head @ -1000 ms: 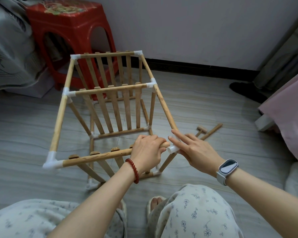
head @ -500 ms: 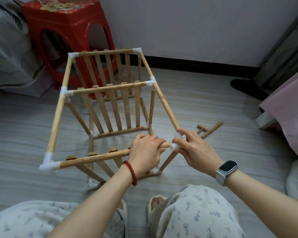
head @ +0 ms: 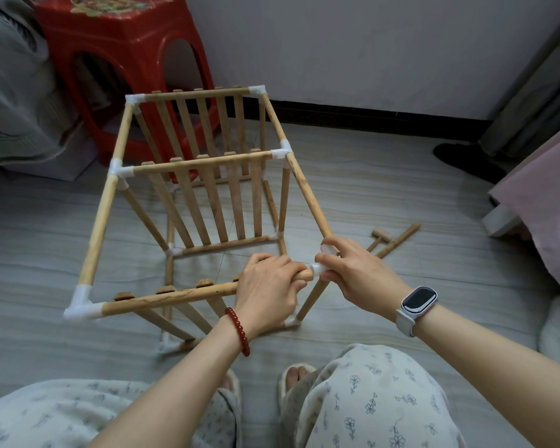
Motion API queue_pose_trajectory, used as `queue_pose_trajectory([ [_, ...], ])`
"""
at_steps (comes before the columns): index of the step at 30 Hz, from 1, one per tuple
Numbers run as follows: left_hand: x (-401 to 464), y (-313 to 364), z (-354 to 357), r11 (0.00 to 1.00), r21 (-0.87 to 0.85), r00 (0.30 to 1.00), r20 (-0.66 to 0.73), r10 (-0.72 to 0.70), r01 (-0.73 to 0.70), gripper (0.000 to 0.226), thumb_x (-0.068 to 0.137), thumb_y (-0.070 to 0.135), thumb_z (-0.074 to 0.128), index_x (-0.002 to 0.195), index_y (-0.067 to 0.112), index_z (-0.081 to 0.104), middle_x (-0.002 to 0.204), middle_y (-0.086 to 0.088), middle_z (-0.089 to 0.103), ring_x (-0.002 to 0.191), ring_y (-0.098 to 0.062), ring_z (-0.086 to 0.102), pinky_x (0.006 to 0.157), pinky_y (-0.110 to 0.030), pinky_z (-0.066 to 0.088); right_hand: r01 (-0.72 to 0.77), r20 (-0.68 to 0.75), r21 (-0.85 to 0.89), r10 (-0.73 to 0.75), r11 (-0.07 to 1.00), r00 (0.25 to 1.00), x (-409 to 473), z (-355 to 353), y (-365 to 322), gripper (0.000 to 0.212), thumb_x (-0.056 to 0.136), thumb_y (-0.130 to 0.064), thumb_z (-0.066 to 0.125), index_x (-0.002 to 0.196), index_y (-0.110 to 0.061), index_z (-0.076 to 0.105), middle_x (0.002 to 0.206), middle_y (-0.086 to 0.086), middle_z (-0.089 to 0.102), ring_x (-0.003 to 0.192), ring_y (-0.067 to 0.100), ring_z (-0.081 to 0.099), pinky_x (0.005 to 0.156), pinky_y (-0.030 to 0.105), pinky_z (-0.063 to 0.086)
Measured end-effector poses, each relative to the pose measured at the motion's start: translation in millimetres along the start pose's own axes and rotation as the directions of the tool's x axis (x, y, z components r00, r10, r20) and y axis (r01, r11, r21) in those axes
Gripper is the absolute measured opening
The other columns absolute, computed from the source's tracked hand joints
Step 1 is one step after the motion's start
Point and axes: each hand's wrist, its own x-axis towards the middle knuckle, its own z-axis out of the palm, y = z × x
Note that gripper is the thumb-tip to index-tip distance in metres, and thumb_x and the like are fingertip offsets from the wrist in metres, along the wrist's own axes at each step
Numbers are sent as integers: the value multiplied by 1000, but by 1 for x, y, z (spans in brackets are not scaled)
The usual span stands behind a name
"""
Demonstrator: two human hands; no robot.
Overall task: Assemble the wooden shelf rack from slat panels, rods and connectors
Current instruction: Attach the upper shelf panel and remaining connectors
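From your head camera you look down at the wooden rack (head: pixel 191 195) standing on the grey floor (head: pixel 385 202) right in front of your knees. Your left hand (head: pixel 269 292) is wrapped around the near top rod (head: pixel 172 297), close to its right end. Your right hand (head: pixel 359 273) pinches the white corner connector (head: pixel 319 269) that sits on that end, and your fingers cover most of it, so you cannot see how far the rod goes in. Your left hand also hides the tops of the last slats in the near slat panel (head: pixel 181 315). The middle slat panel (head: pixel 214 202) shows well, and the far one is partly behind it. A loose rod (head: pixel 398 240) and a small wooden mallet (head: pixel 379 238) lie on the floor to the right, just beside each other. A red stool (head: pixel 123 59) stands behind the rack, and its top is cut off by the picture's edge. A dark shape by the wall on the right is too dim to make out.
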Motion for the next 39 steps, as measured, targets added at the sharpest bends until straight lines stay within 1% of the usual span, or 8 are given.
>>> queue_pose_trajectory([
  [10, 4, 0, -5, 999, -30, 998, 47, -41, 42, 23, 95, 36, 49, 113, 30, 63, 102, 13, 64, 97, -7, 55, 90, -23, 28, -33, 41, -66, 36, 997, 999, -2, 0, -7, 26, 95, -26, 51, 117, -15, 57, 130, 8, 43, 105, 25, 48, 63, 30, 35],
  [14, 26, 1, -17, 981, -59, 906, 397, -148, 186, 32, 97, 46, 40, 100, 27, 65, 77, 10, 62, 73, -10, 57, 62, -25, 41, -28, 146, -73, 38, 997, 989, 5, -8, -3, 31, 95, -36, 49, 124, -29, 56, 132, 0, 41, 104, 15, 39, 75, 27, 38],
  [18, 46, 1, -24, 883, -261, 764, 627, -153, 391, 48, 94, 58, 34, 85, 22, 64, 74, 11, 62, 78, -7, 59, 66, -22, 44, -131, 253, 155, 89, 979, 963, 6, -6, 4, 39, 99, -28, 42, 137, -32, 45, 143, -5, 36, 109, 12, 33, 93, 28, 35],
  [21, 49, 3, -19, 860, -278, 744, 648, -161, 428, 46, 92, 58, 40, 79, 22, 65, 71, 10, 63, 71, -3, 58, 61, -18, 42, -341, 122, 603, 339, 721, 933, 4, -2, 7, 45, 100, -13, 35, 144, -24, 33, 137, -3, 44, 114, 13, 45, 99, 31, 39],
  [24, 55, 4, -19, 845, -249, 702, 685, -192, 474, 46, 91, 59, 43, 81, 21, 68, 73, 9, 63, 70, -4, 57, 60, -18, 41, -467, 175, 727, 522, 503, 835, 12, 1, 9, 39, 101, -23, 36, 139, -18, 38, 130, 3, 48, 88, 9, 56, 76, 26, 45],
  [31, 64, 9, -20, 833, -159, 632, 729, -263, 530, 36, 92, 55, 47, 82, 25, 64, 72, 16, 61, 68, 0, 55, 53, -15, 34, -573, 526, 819, 422, -20, 738, 25, 3, 11, 27, 96, -30, 50, 97, -7, 64, 85, 7, 62, 79, 18, 59, 77, 31, 46],
  [35, 62, 12, -16, 830, -160, 647, 709, -280, 534, 35, 94, 50, 48, 83, 20, 63, 72, 13, 59, 66, -2, 53, 52, -16, 33, -600, 542, 800, 428, 2, 723, 31, -1, 9, 21, 97, -24, 50, 94, -7, 62, 84, 4, 63, 80, 17, 60, 80, 32, 48],
  [39, 58, 17, -13, 841, -131, 677, 664, -319, 524, 36, 96, 46, 45, 93, 15, 62, 74, 7, 58, 67, -5, 53, 55, -20, 38, -522, 536, 835, 469, -174, 702, 36, -4, 3, 13, 98, -9, 46, 101, -2, 56, 89, 10, 67, 79, 20, 64, 77, 34, 53],
])
